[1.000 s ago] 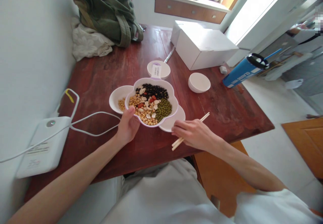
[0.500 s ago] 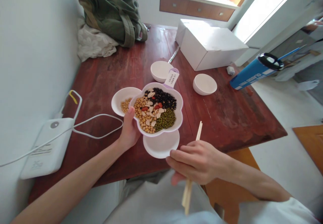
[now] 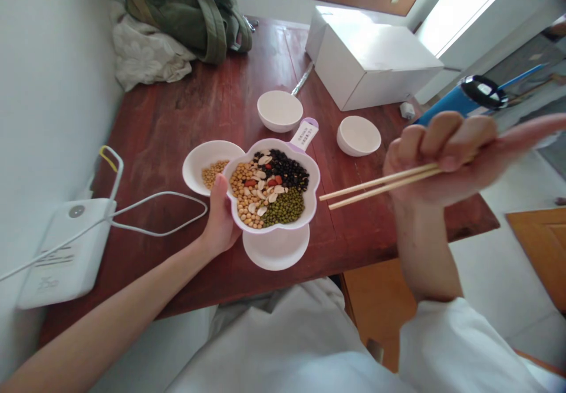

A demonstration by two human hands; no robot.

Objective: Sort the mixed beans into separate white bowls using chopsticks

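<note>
A flower-shaped bowl [image 3: 312, 187] is held at its left edge by the left hand [image 3: 221, 219], with the thumb laid over the rim. In it, yellow beans [image 3: 247, 207], black beans [image 3: 292, 170] and green beans [image 3: 287, 207] are grouped in separate areas, and peanuts [image 3: 265, 160] and a few red pieces are scattered on top. A printed label [image 3: 304, 136] is carried on its handle, which is pointed away from the person. Parts of an oval bowl [image 3: 193, 167], where more yellow beans are held, and of a white dish [image 3: 276, 255] are covered by it from this view.

A pair of chopsticks [image 3: 382, 187] is gripped in the right hand [image 3: 442, 157], which is raised and slightly blurred; the tips are aimed left, near the bowl's right edge, and held slightly apart. Whether the rim is touched by them cannot be told. A blue cup [image 3: 451, 107] is partly hidden by that hand.

Farther back on the bench [image 3: 154, 124], two white bowls [image 3: 280, 111] are seen in front of a white box [image 3: 380, 56].
</note>
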